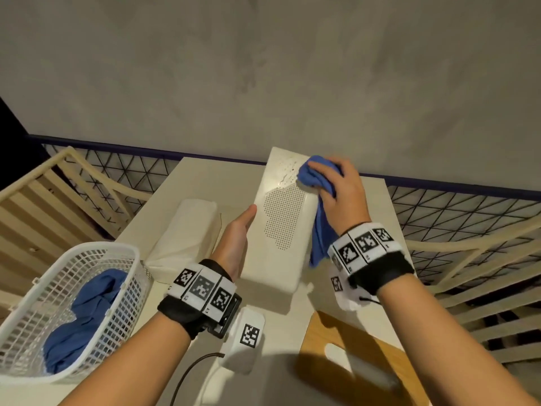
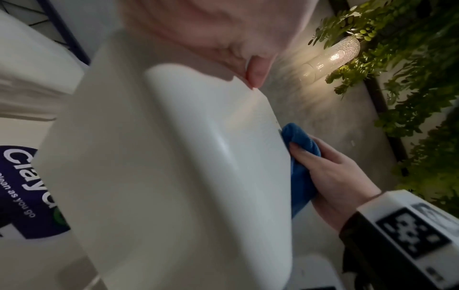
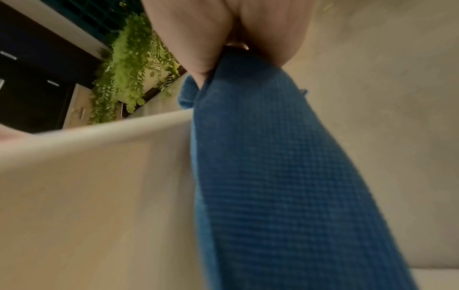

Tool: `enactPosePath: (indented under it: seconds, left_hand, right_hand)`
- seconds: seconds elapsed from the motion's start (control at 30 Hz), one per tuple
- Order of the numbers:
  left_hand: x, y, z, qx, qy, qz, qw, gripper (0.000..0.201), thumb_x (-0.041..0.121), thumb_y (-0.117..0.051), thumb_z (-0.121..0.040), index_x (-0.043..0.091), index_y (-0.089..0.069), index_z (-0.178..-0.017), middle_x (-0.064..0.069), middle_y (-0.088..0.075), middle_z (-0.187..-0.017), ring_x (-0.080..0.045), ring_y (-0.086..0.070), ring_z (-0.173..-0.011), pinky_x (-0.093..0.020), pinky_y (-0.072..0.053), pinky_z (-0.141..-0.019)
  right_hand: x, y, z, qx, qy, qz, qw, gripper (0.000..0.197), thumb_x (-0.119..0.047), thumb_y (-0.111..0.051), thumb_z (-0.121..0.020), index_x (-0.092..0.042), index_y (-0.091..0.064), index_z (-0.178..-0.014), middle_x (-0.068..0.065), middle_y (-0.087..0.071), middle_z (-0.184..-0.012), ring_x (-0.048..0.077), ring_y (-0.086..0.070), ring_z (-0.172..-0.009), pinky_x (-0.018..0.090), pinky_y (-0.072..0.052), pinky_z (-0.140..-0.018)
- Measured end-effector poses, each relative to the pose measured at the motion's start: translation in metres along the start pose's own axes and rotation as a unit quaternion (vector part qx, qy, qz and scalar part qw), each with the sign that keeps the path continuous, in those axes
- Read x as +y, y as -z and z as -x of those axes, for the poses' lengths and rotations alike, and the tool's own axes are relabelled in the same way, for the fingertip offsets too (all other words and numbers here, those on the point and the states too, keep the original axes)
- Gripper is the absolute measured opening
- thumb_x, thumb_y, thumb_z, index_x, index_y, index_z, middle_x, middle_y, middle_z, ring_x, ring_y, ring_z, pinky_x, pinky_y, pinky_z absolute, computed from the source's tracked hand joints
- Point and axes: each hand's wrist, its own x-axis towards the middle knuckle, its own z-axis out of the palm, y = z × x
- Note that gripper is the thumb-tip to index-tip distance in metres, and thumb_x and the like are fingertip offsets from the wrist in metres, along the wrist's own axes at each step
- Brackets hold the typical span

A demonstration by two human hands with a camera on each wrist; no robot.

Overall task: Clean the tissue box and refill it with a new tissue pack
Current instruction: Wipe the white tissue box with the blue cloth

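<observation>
The white tissue box (image 1: 276, 230) is held tilted above the table, its dotted face toward me and droplets on its far end. My left hand (image 1: 238, 235) grips the box's left edge, thumb on top. My right hand (image 1: 336, 186) holds a bunched blue cloth (image 1: 320, 230) against the box's far right corner, and the cloth's tail hangs down the side. A wrapped white tissue pack (image 1: 187, 232) lies on the table to the left. The left wrist view shows the box (image 2: 198, 157), the cloth (image 2: 300, 141) and my right hand (image 2: 340, 176). The right wrist view is filled by the cloth (image 3: 273, 176) beside the box (image 3: 87, 186).
A white mesh basket (image 1: 29, 303) with another blue cloth (image 1: 85, 317) stands at the table's left front. A wooden lid (image 1: 360, 361) with an oval slot lies at the front right. Slatted chairs flank the white table (image 1: 205, 177), and a grey wall is behind it.
</observation>
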Motion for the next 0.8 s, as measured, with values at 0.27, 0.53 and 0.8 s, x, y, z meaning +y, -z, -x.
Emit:
enactPosePath:
  seconds: [0.27, 0.53, 0.8]
  left_hand:
    - [0.003, -0.01, 0.002, 0.017, -0.053, -0.019, 0.998, 0.05, 0.038, -0.027, -0.098, 0.006, -0.061, -0.114, -0.013, -0.066, -0.101, -0.024, -0.061, -0.097, -0.026, -0.05, -0.083]
    - [-0.01, 0.003, -0.003, 0.036, -0.031, -0.053, 0.997, 0.058, 0.057, -0.03, -0.092, 0.015, -0.069, -0.096, -0.009, -0.07, -0.094, -0.024, -0.064, -0.089, -0.035, -0.045, -0.087]
    - [-0.007, 0.008, 0.0, 0.019, -0.015, -0.071, 0.997, 0.053, 0.052, -0.027, -0.095, 0.017, -0.066, -0.082, -0.001, -0.068, -0.074, -0.014, -0.063, -0.069, -0.025, -0.045, -0.065]
  right_hand:
    - [-0.049, -0.032, 0.049, -0.13, 0.124, 0.051, 0.982, 0.041, 0.004, -0.061, -0.069, -0.01, -0.068, -0.107, 0.015, -0.066, -0.111, 0.042, -0.056, -0.098, 0.048, -0.047, -0.087]
    - [-0.036, -0.037, 0.024, -0.043, 0.021, 0.138, 0.989, 0.055, 0.009, -0.068, -0.069, -0.009, -0.059, -0.12, 0.017, -0.059, -0.123, 0.04, -0.052, -0.105, 0.043, -0.044, -0.092]
    - [-0.022, -0.031, -0.001, -0.059, -0.015, 0.103, 0.993, 0.045, -0.001, -0.054, -0.085, -0.012, -0.052, -0.128, 0.015, -0.051, -0.135, 0.031, -0.039, -0.118, 0.04, -0.033, -0.102]
